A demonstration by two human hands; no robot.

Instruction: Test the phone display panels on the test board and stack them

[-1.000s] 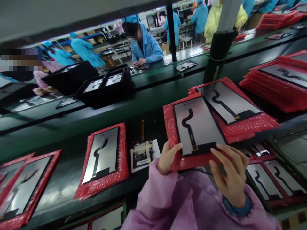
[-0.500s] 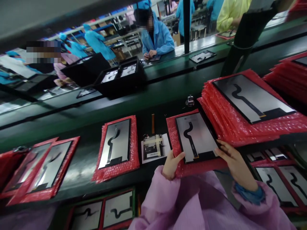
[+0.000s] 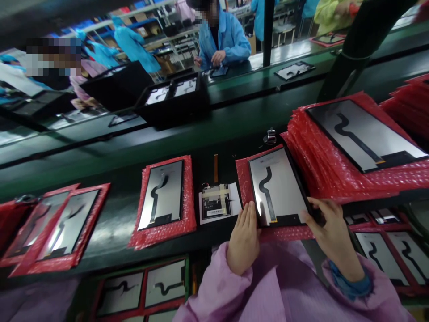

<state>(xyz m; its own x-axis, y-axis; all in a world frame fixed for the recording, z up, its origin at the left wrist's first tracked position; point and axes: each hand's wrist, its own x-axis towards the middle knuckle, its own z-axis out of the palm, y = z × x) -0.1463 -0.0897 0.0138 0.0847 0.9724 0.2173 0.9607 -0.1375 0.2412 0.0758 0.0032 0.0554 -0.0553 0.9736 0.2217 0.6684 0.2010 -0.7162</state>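
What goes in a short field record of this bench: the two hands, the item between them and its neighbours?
Panel: silver, black ribbon on its face, lying on red wrap
Left hand: open, flat at the panel's near left corner
Right hand: fingertips on its near right corner; grip unclear
Left of panel: board on white paper
Right of panel: stack of red wraps, topped by another panel

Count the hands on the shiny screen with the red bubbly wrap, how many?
2. The left hand lies at the near-left corner of the screen; the right hand holds its near-right corner. No others show there.
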